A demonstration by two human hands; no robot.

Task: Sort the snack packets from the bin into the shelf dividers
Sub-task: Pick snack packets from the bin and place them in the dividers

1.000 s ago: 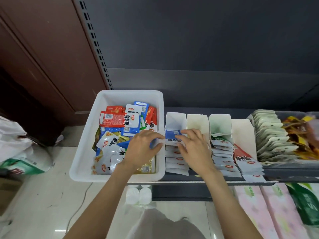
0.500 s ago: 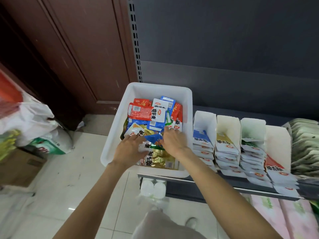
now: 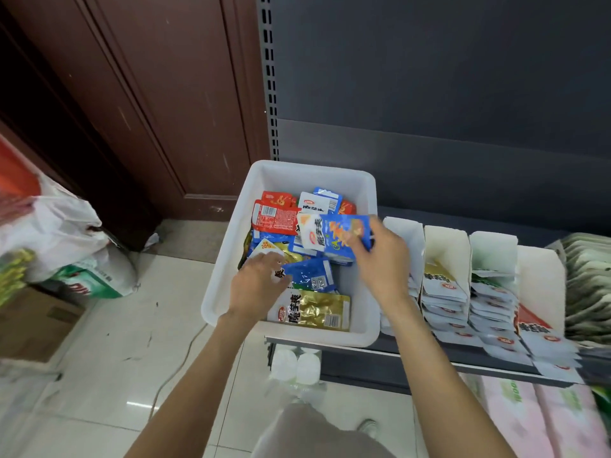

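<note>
Packets (image 3: 299,259): a mixed heap of red, blue, gold and white ones lies in the bin, still a fair pile, so by my reckoning the sorting is only partway through.
Bin (image 3: 368,200): white plastic, standing on the left end of the shelf, just beside the first divider.
Blue packet (image 3: 344,238): lifted clear of the heap, above the bin's right side, blurred by motion.
Right hand (image 3: 380,259): fingers curled round the right edge of the blue packet, gripping it between bin and dividers.
Left hand (image 3: 256,285): down in the bin among the heap, fingertips on a second blue packet (image 3: 309,276); whether it pinches it or only touches it I cannot tell.
Dividers (image 3: 444,246): a row of white card slots right of the bin, each with stacked packets; the first slot's contents are hidden behind the right hand.
Step in hand: carrying one picked packet from the bin toward the slots.
Next move: probably match the blue packet to the slot holding its own kind, then slide it in flat on top of that stack without knocking the thin card walls.
</note>
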